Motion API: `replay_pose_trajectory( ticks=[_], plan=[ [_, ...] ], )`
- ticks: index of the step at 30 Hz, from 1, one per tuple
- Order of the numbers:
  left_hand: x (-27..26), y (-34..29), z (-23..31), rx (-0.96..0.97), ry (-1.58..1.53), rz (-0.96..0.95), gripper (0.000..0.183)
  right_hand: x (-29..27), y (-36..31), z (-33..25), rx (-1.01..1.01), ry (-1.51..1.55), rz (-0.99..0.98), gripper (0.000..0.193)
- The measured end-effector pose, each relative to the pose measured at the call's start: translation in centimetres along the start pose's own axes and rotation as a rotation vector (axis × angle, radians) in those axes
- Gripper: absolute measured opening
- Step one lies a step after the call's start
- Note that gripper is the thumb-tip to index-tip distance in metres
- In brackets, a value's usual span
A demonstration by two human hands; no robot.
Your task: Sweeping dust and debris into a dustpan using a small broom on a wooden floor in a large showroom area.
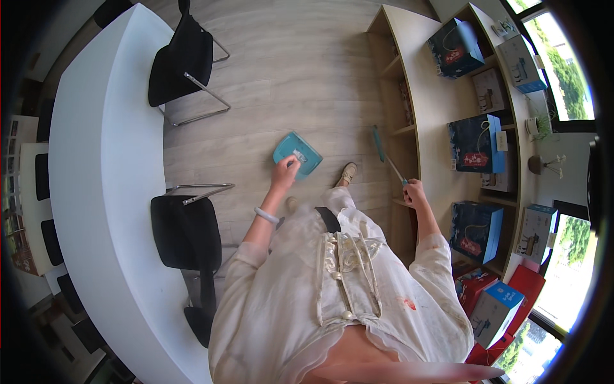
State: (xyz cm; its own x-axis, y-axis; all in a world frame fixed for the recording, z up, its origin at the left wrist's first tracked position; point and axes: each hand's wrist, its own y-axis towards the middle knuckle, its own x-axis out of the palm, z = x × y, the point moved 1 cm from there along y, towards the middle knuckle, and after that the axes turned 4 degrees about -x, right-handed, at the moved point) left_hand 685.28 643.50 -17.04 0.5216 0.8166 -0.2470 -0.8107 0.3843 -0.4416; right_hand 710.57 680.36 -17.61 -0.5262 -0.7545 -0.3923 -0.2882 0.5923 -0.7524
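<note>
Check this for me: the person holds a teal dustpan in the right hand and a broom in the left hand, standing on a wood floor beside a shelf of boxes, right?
Not quite: the hands are swapped. The head view shows the left hand holding the teal dustpan and the right hand gripping the broom. The wood floor and the shelf of boxes are as you said.

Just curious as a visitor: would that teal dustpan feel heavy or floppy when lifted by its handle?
The dustpan looks like thin moulded plastic, so probably light and stiff. The left hand alone holds it by its handle, which suggests little weight. Its smooth surface might slide easily on the wooden floor if pushed.
</note>
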Motion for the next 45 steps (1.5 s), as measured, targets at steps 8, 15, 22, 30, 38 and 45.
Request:
replay_pose_trajectory(
  ticks=[8, 15, 22, 30, 38, 45],
  plan=[
    [6.1, 6.2, 3.4, -0.091, -0.068, -0.019, 0.018, 2.6, 12.0, -1.2, 0.044, -0.163, 0.173, 0.024],
    [11.6, 11.2, 9.5, -0.130, -0.001, 0.045, 0.017, 2.1, 10.1, -1.9, -0.163, -0.473, -0.191, 0.051],
    [15.0, 12.8, 12.4, -0.144, 0.022, 0.064, 0.020, -7.9, 15.0, -10.0, 0.061, 0.148, -0.367, 0.051],
    [18.0, 15.2, 10.7, -0.215, -0.299, 0.100, 0.017, -5.5, 27.5, -14.7, -0.455, -0.579, 0.043, 0.044],
    [17.3, 17.4, 12.2, -0.270, -0.314, 0.103, 0.020, -2.1, 20.9, -12.4, -0.587, -0.810, -0.247, 0.043],
    [13.4, 19.0, 12.9, -0.225, -0.346, 0.123, 0.017, -5.5, 20.2, -18.6, -0.158, -0.419, -0.420, 0.050]
  ],
)
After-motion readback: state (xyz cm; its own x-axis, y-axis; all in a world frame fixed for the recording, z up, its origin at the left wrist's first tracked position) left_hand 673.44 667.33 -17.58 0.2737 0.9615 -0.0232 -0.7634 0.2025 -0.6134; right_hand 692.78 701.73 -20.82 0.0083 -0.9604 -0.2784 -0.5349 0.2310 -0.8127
